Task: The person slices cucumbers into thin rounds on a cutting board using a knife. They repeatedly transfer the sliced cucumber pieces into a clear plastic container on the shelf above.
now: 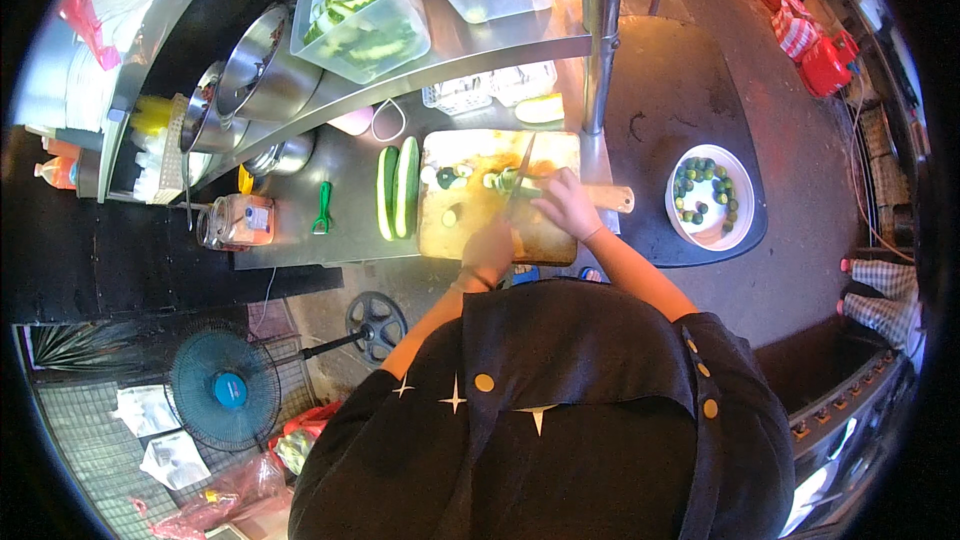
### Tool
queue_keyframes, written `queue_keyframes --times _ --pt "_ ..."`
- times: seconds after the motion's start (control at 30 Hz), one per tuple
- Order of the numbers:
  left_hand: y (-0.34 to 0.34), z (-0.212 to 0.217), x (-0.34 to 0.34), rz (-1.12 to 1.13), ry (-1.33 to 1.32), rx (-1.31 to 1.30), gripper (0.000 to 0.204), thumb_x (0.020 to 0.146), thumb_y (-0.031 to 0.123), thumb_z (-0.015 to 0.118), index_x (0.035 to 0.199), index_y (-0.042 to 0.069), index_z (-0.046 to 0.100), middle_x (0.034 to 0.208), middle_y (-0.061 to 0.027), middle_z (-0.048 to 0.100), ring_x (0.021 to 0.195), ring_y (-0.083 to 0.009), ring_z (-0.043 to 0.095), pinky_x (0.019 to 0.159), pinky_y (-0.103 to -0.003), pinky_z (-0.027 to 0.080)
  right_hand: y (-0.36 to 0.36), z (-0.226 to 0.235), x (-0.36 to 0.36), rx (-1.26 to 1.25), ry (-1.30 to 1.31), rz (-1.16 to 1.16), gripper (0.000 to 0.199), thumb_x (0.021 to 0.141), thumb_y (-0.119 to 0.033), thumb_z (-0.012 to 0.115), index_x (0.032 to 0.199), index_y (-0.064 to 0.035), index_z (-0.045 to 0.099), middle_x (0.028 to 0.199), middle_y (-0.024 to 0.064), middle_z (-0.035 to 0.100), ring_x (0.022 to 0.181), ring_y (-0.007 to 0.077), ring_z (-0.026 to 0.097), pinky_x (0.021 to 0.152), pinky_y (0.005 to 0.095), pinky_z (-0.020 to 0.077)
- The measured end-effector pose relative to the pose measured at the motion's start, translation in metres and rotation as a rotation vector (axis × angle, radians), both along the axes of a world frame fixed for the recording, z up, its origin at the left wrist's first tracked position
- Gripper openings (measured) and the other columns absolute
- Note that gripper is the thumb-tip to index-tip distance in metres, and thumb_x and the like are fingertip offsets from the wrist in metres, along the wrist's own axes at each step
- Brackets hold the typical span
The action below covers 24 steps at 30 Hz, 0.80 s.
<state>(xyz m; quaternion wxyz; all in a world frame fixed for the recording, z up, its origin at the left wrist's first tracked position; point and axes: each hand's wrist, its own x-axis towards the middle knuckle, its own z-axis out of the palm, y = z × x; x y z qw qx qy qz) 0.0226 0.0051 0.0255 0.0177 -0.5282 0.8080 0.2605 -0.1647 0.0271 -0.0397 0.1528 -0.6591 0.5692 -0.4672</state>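
In front of me lies a worn cutting board point(437, 225). My left hand point(489, 250), smeared by motion, grips a knife point(522, 168) whose blade points away from me across the board. My right hand point(568, 206) has its fingers closed on a cucumber piece point(526, 189), right beside the blade. Cut cucumber pieces point(447, 178) lie at the board's left, with a pale slice point(450, 215) nearer me. Past the right hand, a wooden handle point(612, 198) juts beyond the board. Two long cucumbers point(396, 190) with peeled stripes rest left of the board.
A green peeler point(322, 210) and a jar point(242, 221) stand farther left. Above the counter, a metal shelf point(450, 68) carries a plastic tub of cucumber pieces point(362, 25) and metal bowls point(262, 65). On the right is a white bowl point(681, 225) of small green limes. A fan point(222, 385) stands lower left.
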Motion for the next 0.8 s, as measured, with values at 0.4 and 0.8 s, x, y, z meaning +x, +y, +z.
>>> queue_keyframes --times 0.4,0.8 --pt "0.012 0.017 0.001 0.094 -0.11 0.066 0.028 0.094 0.031 0.04 0.096 0.004 0.046 0.077 -0.0247 0.062 0.076 -0.0442 0.06 0.067 -0.053 0.046 0.001 0.001 0.001 -0.032 -0.024 -0.005 0.03 0.076 -0.019 0.071 0.098 -0.0047 0.055 0.093 0.0147 0.05 0.086 0.0314 0.054 0.077 0.0362 0.0465" --pt "-0.002 0.017 -0.009 -0.061 0.018 -0.002 0.028 0.094 0.029 0.04 0.096 0.003 0.047 0.077 -0.0248 0.062 0.075 -0.043 0.061 0.066 -0.053 0.046 0.0 -0.006 -0.002 -0.056 -0.021 -0.001 0.027 0.076 -0.02 0.071 0.093 -0.0042 0.056 0.09 0.014 0.049 0.079 0.0294 0.053 0.072 0.036 0.0466"
